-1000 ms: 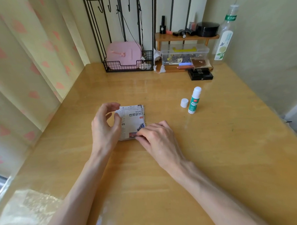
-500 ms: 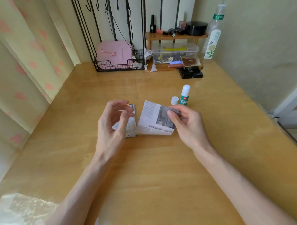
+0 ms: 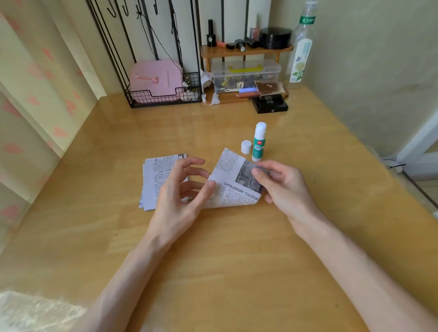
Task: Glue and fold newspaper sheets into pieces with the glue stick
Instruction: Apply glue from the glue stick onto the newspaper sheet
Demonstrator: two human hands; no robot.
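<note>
A person's two bare arms reach over a wooden counter (image 3: 217, 266), seen from above. The right hand (image 3: 281, 185) pinches a single newspaper sheet (image 3: 228, 180) at its right side between thumb and fingertips, lifting it so that it curls up from the counter at the middle of the scene. The left hand (image 3: 181, 192) is relaxed and grips nothing: its fingers hover loosely spread above a stack of newspaper sheets (image 3: 158, 178) lying flat to the left, while its thumb touches the lifted sheet's left edge. The two hands are apart, with the sheet between them. Just beyond the right hand a glue stick (image 3: 259, 142) stands upright and uncapped, with its white cap (image 3: 246, 146) beside it on the left. No finished folded piece can be seen. The work appears to be at the start of a round: one sheet is taken off the stack, its gluing and folding are not yet done, and several sheets remain.
</note>
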